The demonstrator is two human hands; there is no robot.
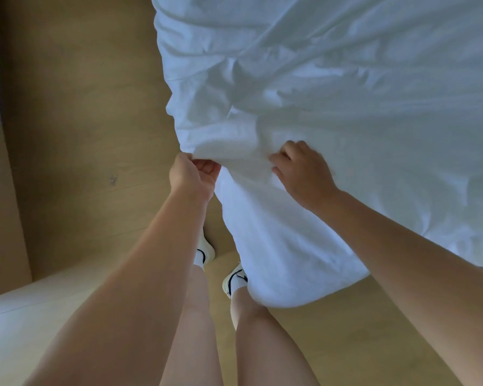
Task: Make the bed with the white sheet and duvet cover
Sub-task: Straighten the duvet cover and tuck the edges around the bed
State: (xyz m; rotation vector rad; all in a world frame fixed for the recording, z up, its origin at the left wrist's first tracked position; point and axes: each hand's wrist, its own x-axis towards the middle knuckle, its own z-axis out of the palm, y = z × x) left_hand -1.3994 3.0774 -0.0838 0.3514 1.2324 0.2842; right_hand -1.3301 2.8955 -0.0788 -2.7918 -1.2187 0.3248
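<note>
Fingers pinch creased white cloth, apparently the duvet cover, bunched.

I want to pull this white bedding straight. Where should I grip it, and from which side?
Probably the gathered corner of the white bedding, approached from the floor side: it hangs loose there in folds. The left hand grips that corner; the right hand pinches a fold beside it.

Both bare arms reach forward and down. The left hand is curled into a fist, pinching an edge of the white bedding. Close beside it, the right hand, knuckles up, digs curled fingers into the same cloth.
</note>
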